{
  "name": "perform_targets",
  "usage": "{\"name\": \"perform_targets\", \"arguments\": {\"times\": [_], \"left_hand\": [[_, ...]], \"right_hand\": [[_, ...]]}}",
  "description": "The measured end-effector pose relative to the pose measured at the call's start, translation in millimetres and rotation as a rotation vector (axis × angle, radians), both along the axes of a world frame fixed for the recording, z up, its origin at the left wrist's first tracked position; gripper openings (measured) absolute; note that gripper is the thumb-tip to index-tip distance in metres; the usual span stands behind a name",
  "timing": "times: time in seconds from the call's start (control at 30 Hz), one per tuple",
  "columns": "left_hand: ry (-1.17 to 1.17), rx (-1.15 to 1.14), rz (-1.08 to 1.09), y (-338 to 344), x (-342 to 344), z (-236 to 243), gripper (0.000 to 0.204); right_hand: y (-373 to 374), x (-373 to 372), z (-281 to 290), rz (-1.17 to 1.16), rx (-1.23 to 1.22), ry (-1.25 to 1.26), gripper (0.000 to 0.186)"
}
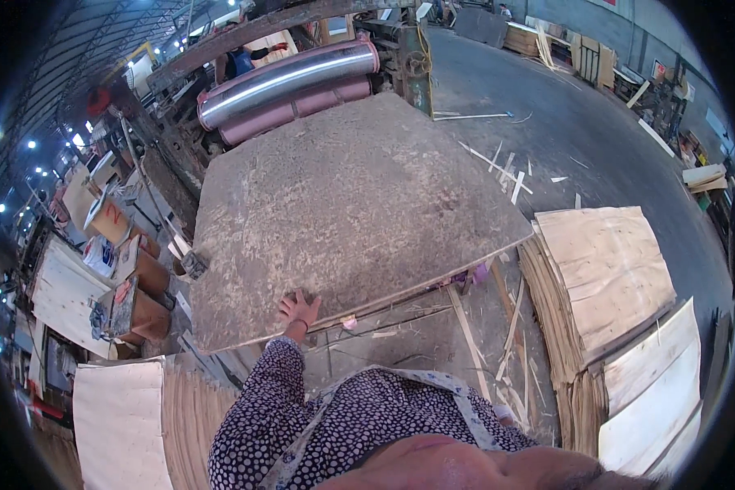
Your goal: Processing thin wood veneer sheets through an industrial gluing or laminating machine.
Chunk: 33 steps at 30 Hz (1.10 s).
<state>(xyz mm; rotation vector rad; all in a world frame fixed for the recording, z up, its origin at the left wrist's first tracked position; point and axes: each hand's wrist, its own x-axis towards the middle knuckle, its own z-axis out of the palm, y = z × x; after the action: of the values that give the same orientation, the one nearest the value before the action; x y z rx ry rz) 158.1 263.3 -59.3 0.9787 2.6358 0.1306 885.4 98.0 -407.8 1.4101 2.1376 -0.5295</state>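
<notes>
My left hand (300,309) lies palm down near the front edge of a large worn board (367,188), fingers apart and holding nothing. The board is brown and scuffed and reaches up to the rollers of a machine. At its far end are a shiny metal roller (290,80) and a pink roller (298,111) just below it. My left arm wears a dark sleeve with white dots. My right hand does not show. Under the board's front edge, a small pale pink scrap (349,322) shows beside my hand.
A stack of veneer sheets (608,273) stands to the right, another stack (122,425) at the lower left. Wood strips (469,339) litter the floor by the board. Brown bins (143,314) stand left. Behind the rollers a person's arm (268,51) shows.
</notes>
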Motion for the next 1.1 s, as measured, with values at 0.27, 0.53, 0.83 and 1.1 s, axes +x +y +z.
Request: {"name": "perform_targets", "arguments": {"times": [0.27,0.53,0.83,1.1], "left_hand": [[-0.044,-0.007,0.021,18.5,3.5,0.1,0.104],[-0.076,0.021,-0.186,-4.4,-26.4,40.0,0.095],[-0.017,0.326,-0.307,-64.2,-249.4,21.9,0.07],[0.343,0.361,0.279,-88.8,-499.2,86.2,0.074]], "right_hand": [[155.0,6.3,105.9,-0.888,0.235,0.453,0.035],[298.2,-301.0,420.9,-0.798,0.554,1.075,0.045],[270.0,-583.3,372.3,0.013,0.672,0.652,0.063],[273.7,-641.1,383.5,0.058,0.652,0.545,0.063]]}}
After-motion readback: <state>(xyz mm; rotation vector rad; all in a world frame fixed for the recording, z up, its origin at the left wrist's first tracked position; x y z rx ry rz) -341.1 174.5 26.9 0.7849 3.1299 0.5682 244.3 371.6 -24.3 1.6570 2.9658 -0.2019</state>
